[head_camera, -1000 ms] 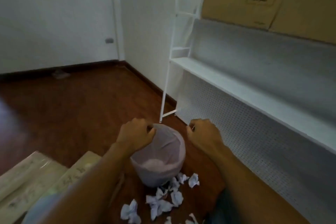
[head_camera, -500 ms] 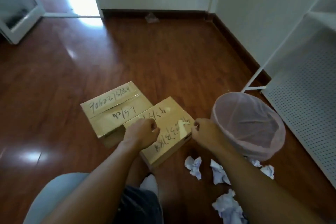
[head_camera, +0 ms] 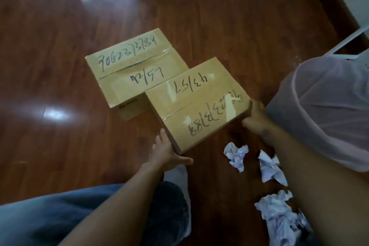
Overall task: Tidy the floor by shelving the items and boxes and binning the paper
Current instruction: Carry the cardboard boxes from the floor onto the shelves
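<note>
Floor (head_camera: 60,16): dark polished wood, still carrying most of the clutter. Judged early in the task; nothing visible here has yet reached a shelf, and only a white frame bar (head_camera: 347,43) at the right edge hints where the shelving stands.

Bin (head_camera: 329,110): lined with a pale pink bag, sits at right, touching or just beside the right forearm. Its inside is not visible from this angle, so whether any paper has gone in cannot be told.

Far box (head_camera: 131,72): taped cardboard, handwritten numbers on top, flat on the floor, untouched.

Near box (head_camera: 197,104): same kind, overlapping the far box's near corner and looking tilted, possibly already coming off the floor, though the view is too steep to be sure. Left hand (head_camera: 166,151) is spread against its near-left corner, fingers along the side, thumb out below. Right hand (head_camera: 254,118) grips the right corner, fingers curled round the edge. Step in hand, by my reading: lifting this box for shelving.

Crumpled paper (head_camera: 236,155): several white balls lie loose on the floor between the near box and the bin, more toward the bottom right. All still to be binned.

Remaining: both boxes, all visible paper.
</note>
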Tool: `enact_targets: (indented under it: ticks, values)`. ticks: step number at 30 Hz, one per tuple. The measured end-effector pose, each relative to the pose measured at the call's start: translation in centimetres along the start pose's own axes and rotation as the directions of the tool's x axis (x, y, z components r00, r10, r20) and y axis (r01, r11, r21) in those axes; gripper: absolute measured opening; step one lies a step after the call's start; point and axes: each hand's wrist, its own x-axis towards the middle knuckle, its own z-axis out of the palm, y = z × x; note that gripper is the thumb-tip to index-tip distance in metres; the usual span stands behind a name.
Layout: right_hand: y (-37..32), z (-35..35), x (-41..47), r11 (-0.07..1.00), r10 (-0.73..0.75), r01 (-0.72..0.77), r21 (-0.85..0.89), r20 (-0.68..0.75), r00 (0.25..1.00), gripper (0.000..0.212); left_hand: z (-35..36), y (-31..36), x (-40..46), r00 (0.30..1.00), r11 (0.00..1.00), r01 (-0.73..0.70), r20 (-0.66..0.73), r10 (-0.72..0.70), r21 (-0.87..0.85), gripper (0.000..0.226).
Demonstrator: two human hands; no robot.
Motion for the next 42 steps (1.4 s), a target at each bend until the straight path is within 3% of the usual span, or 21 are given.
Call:
enact_targets:
  ticks: [3,5,7,11,16,20,23,29,32,36,42]
  values:
    - [1.2,0.2,0.2,0.996,0.078,-0.077,-0.046,0.005,0.997,0.078,0.3,-0.4,0.3,0.988,0.955,-0.142,-0.09,0.123,-0.262,0.103]
    - [1.9,0.5,-0.4,0.997,0.077,-0.077,-0.006,0.018,0.997,0.071,-0.2,-0.6,-0.5,0.977,0.927,-0.196,-0.143,0.158,-0.319,0.082]
    - [2.4,0.6,-1.6,0.996,0.073,-0.074,0.042,0.013,0.997,0.061,-1.1,-0.2,-2.0,0.963,0.918,-0.241,-0.197,0.185,-0.315,0.087]
    - [1.4,-0.4,-4.2,0.944,0.15,-0.125,0.306,-0.058,0.987,0.048,-3.6,2.1,-5.2,0.906,0.892,-0.342,-0.354,0.231,-0.295,0.07]
    - [-1.7,-4.4,-8.6,0.873,0.056,-0.028,0.486,-0.043,0.997,0.059,-8.9,5.1,-9.6,0.862,0.882,-0.383,-0.449,0.234,-0.275,0.097]
    - [-3.9,-7.2,-13.2,0.809,-0.063,0.123,0.575,-0.122,0.99,0.064,-12.4,7.7,-13.3,0.842,0.853,-0.436,-0.465,0.274,-0.287,0.075]
    - [-4.2,-9.5,-17.0,0.772,-0.144,0.25,0.584,-0.222,0.964,0.081,-14.3,10.8,-16.1,0.79,0.831,-0.512,-0.499,0.357,-0.217,0.066]
    - [-3.6,-17.4,-24.4,0.742,-0.191,0.457,0.491,-0.499,0.845,0.103,-15.7,18.6,-22.2,0.626,0.719,-0.688,-0.577,0.525,-0.092,0.048]
    - [-1.9,-20.5,-28.6,0.708,-0.109,0.507,0.492,-0.633,0.766,0.087,-15.3,23.0,-25.0,0.557,0.624,-0.777,-0.547,0.624,-0.079,0.05]
    - [2.4,-23.1,-34.9,0.673,0.054,0.539,0.508,-0.759,0.648,0.083,-12.7,29.9,-28.9,0.456,0.487,-0.872,-0.445,0.771,-0.05,0.042]
    - [9.7,-26.7,-44.7,0.674,0.256,0.532,0.513,-0.837,0.483,0.068,-5.4,37.9,-34.9,0.309,0.294,-0.951,-0.257,0.916,-0.097,0.047]
